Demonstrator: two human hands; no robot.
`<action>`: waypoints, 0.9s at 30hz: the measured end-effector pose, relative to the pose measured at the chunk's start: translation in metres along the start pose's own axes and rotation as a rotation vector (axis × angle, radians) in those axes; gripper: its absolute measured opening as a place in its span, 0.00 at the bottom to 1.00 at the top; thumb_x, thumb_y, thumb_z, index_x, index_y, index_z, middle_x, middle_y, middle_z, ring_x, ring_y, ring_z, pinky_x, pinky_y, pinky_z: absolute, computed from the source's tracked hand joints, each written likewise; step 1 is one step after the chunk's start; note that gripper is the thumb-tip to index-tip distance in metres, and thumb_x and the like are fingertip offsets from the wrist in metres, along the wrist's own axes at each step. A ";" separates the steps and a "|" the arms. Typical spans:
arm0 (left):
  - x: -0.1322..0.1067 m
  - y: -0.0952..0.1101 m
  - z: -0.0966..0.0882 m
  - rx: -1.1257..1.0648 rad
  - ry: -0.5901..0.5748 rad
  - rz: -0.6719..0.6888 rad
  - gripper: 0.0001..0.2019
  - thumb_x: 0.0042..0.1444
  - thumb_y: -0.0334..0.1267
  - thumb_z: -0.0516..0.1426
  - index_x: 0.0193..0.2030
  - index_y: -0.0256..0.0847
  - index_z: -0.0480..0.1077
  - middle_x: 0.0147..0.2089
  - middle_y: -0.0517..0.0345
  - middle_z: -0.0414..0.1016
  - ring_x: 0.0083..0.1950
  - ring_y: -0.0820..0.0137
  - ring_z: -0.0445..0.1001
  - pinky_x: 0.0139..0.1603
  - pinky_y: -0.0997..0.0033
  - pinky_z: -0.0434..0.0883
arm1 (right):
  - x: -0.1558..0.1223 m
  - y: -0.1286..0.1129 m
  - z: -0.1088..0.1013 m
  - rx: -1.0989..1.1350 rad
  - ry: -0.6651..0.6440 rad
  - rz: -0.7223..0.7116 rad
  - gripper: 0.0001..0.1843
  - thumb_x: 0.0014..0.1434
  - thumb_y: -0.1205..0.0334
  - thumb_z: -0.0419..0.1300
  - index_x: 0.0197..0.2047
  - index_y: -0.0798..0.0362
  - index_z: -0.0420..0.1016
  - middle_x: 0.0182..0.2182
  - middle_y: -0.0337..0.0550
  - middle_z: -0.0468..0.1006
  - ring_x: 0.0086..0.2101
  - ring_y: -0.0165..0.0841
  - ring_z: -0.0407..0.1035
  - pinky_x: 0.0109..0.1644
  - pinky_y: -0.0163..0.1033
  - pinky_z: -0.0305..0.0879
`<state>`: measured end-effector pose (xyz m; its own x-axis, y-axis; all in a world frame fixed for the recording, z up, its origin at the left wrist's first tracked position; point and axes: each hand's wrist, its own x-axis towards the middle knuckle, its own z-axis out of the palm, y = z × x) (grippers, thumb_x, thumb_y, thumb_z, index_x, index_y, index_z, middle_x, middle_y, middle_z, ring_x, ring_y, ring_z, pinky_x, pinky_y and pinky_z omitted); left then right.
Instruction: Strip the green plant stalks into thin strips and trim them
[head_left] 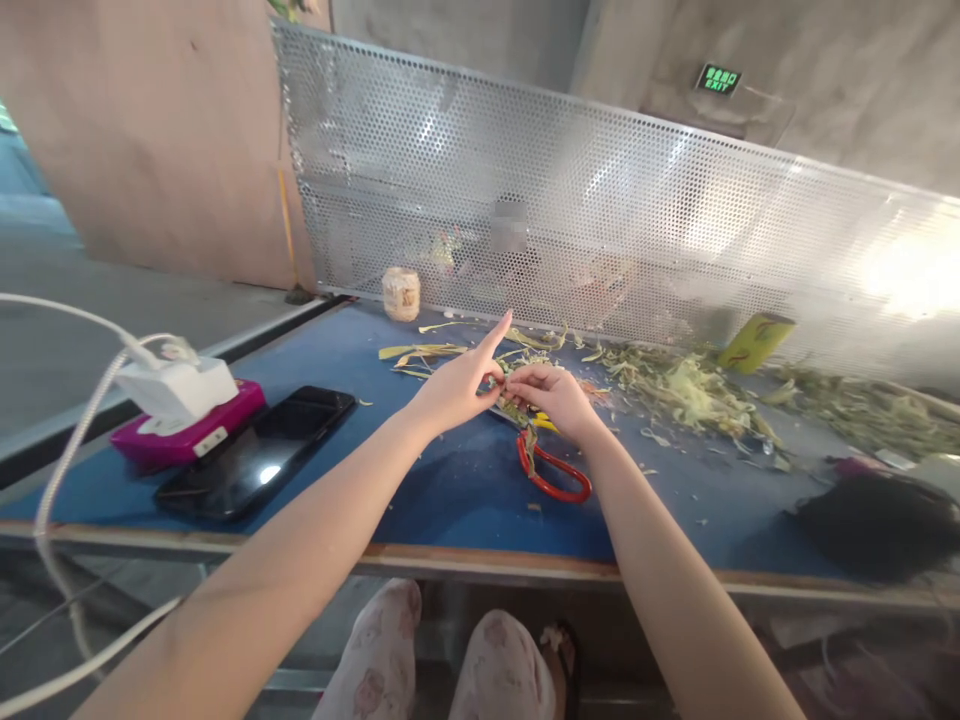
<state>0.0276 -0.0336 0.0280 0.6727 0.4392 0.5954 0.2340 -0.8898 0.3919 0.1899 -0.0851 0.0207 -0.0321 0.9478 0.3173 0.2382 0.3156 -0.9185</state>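
Observation:
Over the middle of the blue table (465,500), my left hand (461,388) and my right hand (553,397) meet at their fingertips. The left thumb pinches against a finger while its index finger points up and away. My right hand's fingers are bent and pressed together. Between them is a wilted plant stem (529,440) with dry greenish leaves, drooping below the right hand. Scissors with red handles (559,488) lie right under it, their blades partly hidden by the hands. A small yellow item (544,421) shows beside the right wrist.
Plant scraps (690,395) spread along the back and right. A yellow-green box (756,342) and a string roll (401,293) stand near the perforated metal screen (480,180). At left lie a black phone (259,455) and a pink power strip (225,425); a dark bundle (881,525) sits far right.

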 end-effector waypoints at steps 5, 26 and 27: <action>-0.001 0.000 -0.001 0.096 -0.009 0.028 0.41 0.48 0.29 0.51 0.65 0.44 0.30 0.35 0.59 0.73 0.36 0.72 0.68 0.32 0.77 0.62 | 0.000 0.003 0.000 0.048 -0.013 0.039 0.11 0.42 0.57 0.63 0.28 0.55 0.71 0.23 0.37 0.74 0.21 0.23 0.62 0.26 0.32 0.60; 0.003 -0.008 0.010 -0.237 0.129 -0.008 0.38 0.51 0.27 0.48 0.64 0.44 0.29 0.46 0.51 0.69 0.44 0.70 0.68 0.36 0.72 0.68 | 0.004 0.008 -0.001 0.028 0.144 0.102 0.13 0.35 0.60 0.66 0.26 0.56 0.71 0.24 0.38 0.74 0.22 0.24 0.63 0.25 0.32 0.60; 0.003 -0.009 0.010 -0.261 0.106 -0.008 0.38 0.51 0.26 0.47 0.64 0.44 0.29 0.48 0.50 0.69 0.47 0.69 0.67 0.37 0.72 0.68 | 0.004 0.008 -0.001 0.021 0.135 0.090 0.13 0.36 0.60 0.66 0.26 0.56 0.71 0.24 0.38 0.74 0.23 0.24 0.64 0.27 0.32 0.61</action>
<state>0.0348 -0.0256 0.0190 0.5915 0.4684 0.6563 0.0406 -0.8303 0.5559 0.1925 -0.0788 0.0152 0.1194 0.9580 0.2608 0.2136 0.2318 -0.9490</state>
